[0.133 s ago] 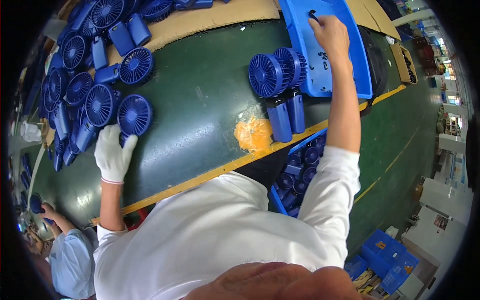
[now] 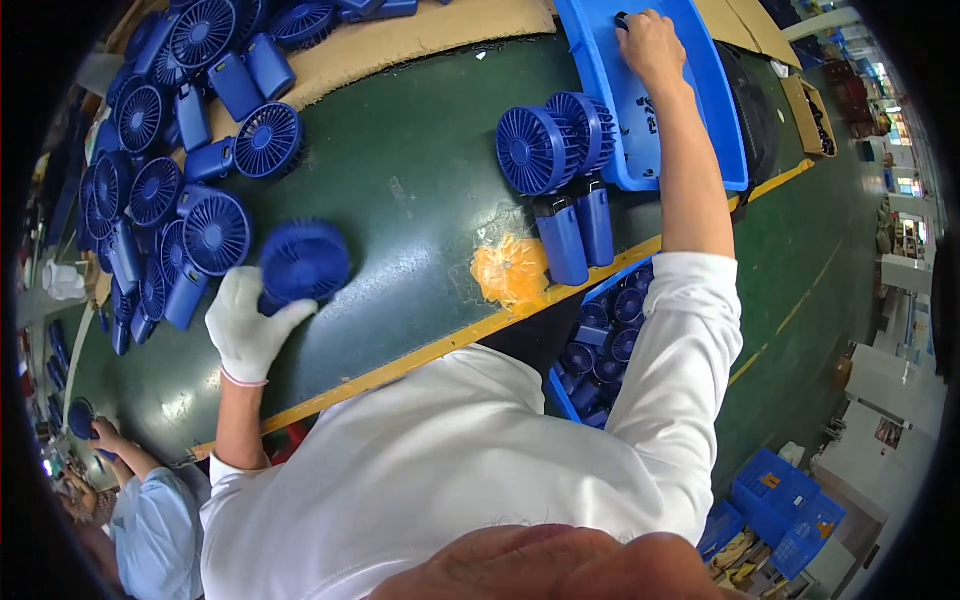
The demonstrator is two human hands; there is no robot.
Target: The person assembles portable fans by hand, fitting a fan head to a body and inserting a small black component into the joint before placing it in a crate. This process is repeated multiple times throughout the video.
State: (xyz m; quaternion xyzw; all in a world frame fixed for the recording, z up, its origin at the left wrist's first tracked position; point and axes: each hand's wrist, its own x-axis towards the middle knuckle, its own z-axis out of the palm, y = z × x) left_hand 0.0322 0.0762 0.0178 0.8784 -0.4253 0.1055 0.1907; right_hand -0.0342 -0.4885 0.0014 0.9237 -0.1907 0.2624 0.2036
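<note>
My left hand, in a white glove, is closed around the handle of a blue hand-held fan just above the dark green table. Its round head is blurred. My right hand, bare, reaches far out and rests its fingers on the floor of a blue plastic tray. Two more blue fans lie side by side between my hands, heads against the tray.
A pile of several blue fans covers the table's left side, by a brown cardboard sheet. An orange crumpled wrapper lies at the yellow table edge. A blue crate of fans stands below. Another person's arm shows at lower left.
My left hand has pulled the fan rightward, away from the pile. My right hand stays on the tray.
</note>
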